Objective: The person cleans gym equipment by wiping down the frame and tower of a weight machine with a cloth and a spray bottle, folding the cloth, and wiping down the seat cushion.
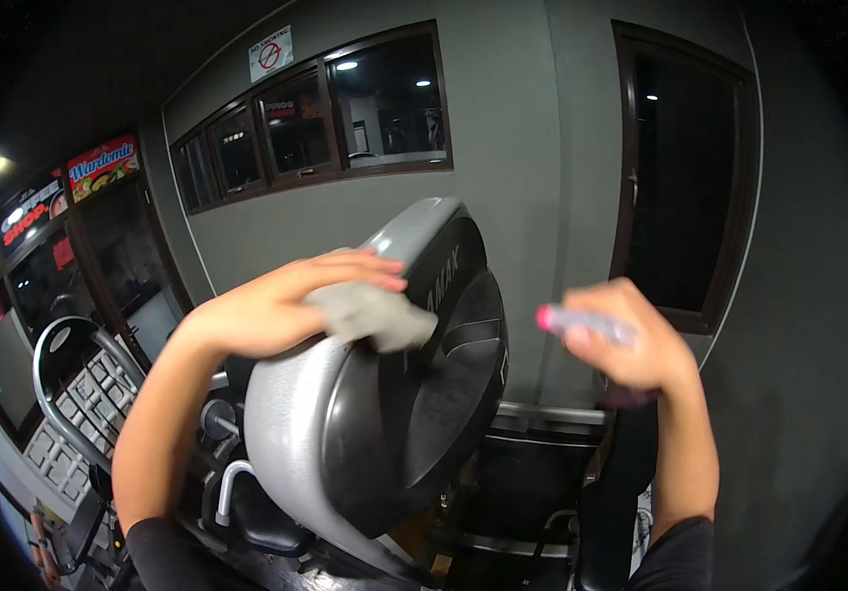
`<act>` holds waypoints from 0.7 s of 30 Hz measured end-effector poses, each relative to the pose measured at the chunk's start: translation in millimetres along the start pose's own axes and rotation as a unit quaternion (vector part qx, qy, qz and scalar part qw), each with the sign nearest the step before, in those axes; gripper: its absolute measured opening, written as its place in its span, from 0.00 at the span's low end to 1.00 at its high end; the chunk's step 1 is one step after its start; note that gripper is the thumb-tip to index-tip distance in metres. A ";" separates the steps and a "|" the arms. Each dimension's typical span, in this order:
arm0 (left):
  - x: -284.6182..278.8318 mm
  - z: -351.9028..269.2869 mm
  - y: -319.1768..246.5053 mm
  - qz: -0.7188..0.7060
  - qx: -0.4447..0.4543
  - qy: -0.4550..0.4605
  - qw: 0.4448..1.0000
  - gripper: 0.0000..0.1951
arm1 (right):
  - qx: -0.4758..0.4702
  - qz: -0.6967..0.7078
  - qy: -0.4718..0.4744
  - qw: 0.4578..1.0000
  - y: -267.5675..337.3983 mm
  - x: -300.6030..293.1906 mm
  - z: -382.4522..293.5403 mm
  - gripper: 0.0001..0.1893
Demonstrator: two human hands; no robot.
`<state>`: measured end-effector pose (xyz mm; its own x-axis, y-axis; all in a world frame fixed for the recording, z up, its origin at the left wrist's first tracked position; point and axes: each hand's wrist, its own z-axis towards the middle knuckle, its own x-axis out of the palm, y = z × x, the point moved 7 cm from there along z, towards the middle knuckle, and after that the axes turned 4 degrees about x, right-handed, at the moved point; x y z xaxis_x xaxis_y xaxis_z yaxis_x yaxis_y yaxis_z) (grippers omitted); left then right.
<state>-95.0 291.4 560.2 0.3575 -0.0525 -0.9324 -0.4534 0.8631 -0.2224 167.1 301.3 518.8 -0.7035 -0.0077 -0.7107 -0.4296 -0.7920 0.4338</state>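
My left hand (276, 299) rests over the silver upper edge of a gym machine's housing (298, 406), holding a crumpled grey-beige cloth (379, 314). The cloth hangs over onto the black side panel (446, 354), which bears partly covered lettering. To the right, apart from the machine, my right hand (631, 340) is raised and closed around what looks like a spray bottle, with a clear spray head (594, 325) and a pink nozzle tip pointing left towards the panel. Motion blurs this hand, and most of the bottle is hidden behind it.
A grey wall (512, 185) with a window (387, 103) stands behind the machine, with a dark-framed door (686, 177) to the right. More gym equipment (84, 369) and a black padded seat (268, 528) are at lower left. Dark equipment with silver crossbars (534, 480) lies below right.
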 end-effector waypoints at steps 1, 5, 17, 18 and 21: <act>1.0 -5.3 -1.6 -0.002 -0.002 -0.002 1.000 0.23 | -0.010 0.005 -0.003 1.000 -8.6 7.7 -15.5 0.30; -5.7 5.7 12.8 0.023 -0.062 -0.040 0.997 0.22 | 0.008 0.092 0.034 0.995 -14.3 25.1 -37.1 0.36; -2.1 -25.9 -5.3 -0.034 -0.087 -0.102 0.990 0.27 | 0.210 0.332 -0.108 0.913 -118.9 135.6 -189.9 0.35; -5.7 -25.7 -7.0 -0.010 -0.086 -0.119 0.989 0.28 | 0.234 0.336 -0.104 0.906 -120.4 142.0 -201.3 0.35; -3.4 -23.9 -6.5 0.001 -0.093 -0.108 0.990 0.27 | 0.274 0.311 -0.113 0.903 -130.3 141.8 -227.9 0.37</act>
<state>-112.8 273.9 558.0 0.5138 0.0747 -0.8546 -0.5896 0.7544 -0.2886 252.4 264.2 235.4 -0.9763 -0.1721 -0.1313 -0.0843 -0.2565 0.9629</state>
